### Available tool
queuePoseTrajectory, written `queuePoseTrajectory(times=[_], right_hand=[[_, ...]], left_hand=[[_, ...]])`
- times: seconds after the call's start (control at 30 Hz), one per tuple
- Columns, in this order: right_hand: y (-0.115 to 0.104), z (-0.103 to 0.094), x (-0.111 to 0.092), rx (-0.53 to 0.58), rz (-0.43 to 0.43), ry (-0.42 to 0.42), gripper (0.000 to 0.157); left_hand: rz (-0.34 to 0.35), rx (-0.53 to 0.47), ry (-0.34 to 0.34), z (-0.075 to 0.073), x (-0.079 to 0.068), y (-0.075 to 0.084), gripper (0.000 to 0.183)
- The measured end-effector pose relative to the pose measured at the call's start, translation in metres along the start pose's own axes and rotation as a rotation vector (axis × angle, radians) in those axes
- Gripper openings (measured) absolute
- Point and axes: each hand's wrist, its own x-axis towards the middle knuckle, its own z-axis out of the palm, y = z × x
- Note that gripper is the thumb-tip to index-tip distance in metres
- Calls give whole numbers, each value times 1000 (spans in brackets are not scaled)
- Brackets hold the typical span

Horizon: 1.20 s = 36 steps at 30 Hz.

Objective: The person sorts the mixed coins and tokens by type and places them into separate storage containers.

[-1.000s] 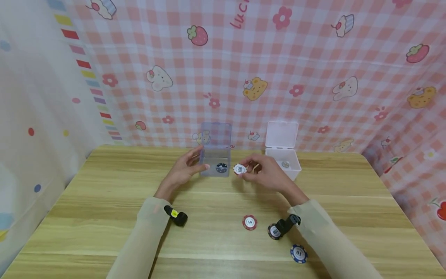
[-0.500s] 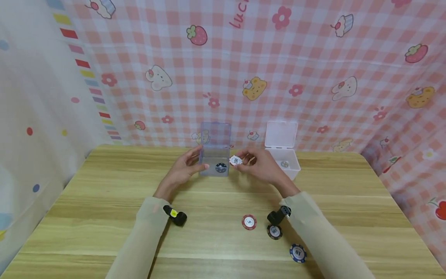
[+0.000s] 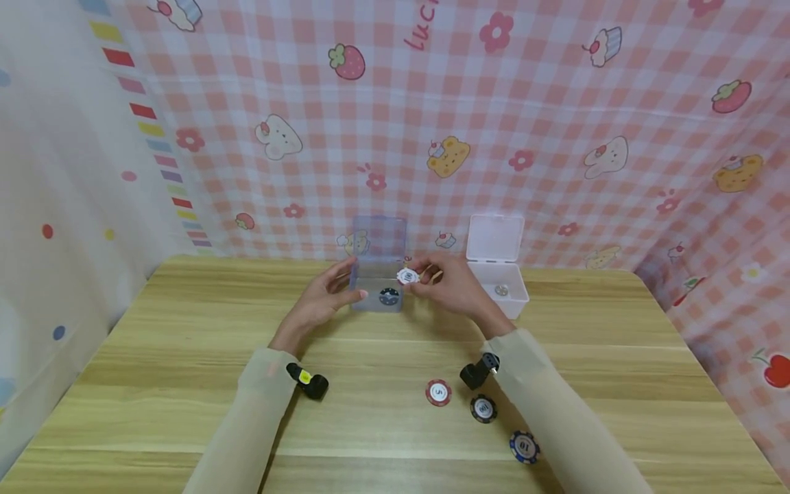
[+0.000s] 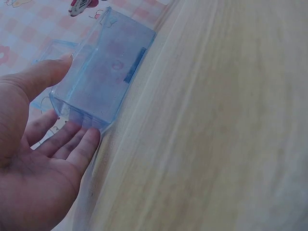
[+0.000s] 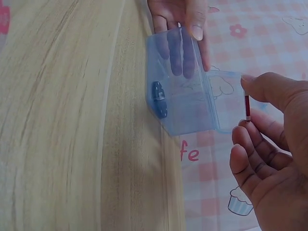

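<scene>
My right hand (image 3: 447,285) pinches a white-faced poker chip (image 3: 407,276) marked 100 between thumb and fingers. It hovers above the right side of an open translucent blue box (image 3: 367,303); its red edge shows in the right wrist view. Inside this box a black poker chip (image 3: 389,296) leans low by the front. My left hand (image 3: 321,298) touches the box's left side with nearly straight fingers (image 5: 175,53), thumb at the top rim. On the table nearer me lie a red 5 chip (image 3: 439,392), a black 100 chip (image 3: 484,409) and a blue 10 chip (image 3: 524,447).
An open white box (image 3: 518,307), lid up, stands right of the blue one, with a small pale round piece (image 3: 502,290) inside. Behind the wooden table (image 3: 358,425) hangs a pink checked cloth (image 3: 382,123). A black wrist camera (image 3: 478,372) sits on the right sleeve.
My right hand has carried the pinched chip left and slightly up, from beside the blue box to over its right edge. The left hand stays at the box.
</scene>
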Motion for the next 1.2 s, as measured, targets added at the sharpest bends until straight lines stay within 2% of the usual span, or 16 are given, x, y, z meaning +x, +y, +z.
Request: queuePoseTrajectory(times=[0.17,0.5,0.7,0.83,1.2], right_hand=[[-2,2,5,6,27,-17,27],[-6,12,15,3,61,-30,31],[-6,17,17,3,21,-31,31],[-4,16,15,4,14,-53,31],[-3,2,5,-3,69,-69,33]], left_hand=[[-5,16,-9,0,-5,9,79],[-16,2,-8,0,-7,11,79],[-10,-9,-11,2,-7,12,78],[-13,-4,-14,3,-7,12,78],[-4,1,-21,3,-2,6,79]])
